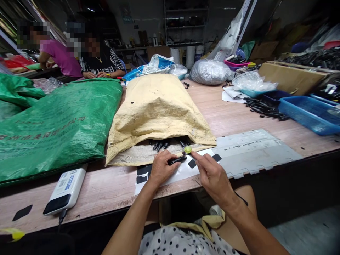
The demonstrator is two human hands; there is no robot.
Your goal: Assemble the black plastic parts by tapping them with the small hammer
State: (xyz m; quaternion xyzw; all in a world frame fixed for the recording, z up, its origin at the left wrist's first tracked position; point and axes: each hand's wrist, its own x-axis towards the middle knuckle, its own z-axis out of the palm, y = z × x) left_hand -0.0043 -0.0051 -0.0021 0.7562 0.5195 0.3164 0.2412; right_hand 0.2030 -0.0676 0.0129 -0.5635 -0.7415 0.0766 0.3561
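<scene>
My left hand [164,167] is closed on a black pen-like piece [177,160] that points to the right. Between the fingers of my right hand [211,171] is a thin tool with a round yellow-green end [187,149], held close to the far end of the black piece. Just beyond both hands lies a tan woven sack [159,117], its open mouth facing me, with several black pieces [160,145] inside. Under my hands is a white sheet [183,170] with black patches [191,163] on it.
A green sack [61,124] and a white power bank [66,191] with a cable are at left. At right lie a grey sheet [255,152], a blue tray [308,113] and black parts [268,108]. Two people sit across at the back left.
</scene>
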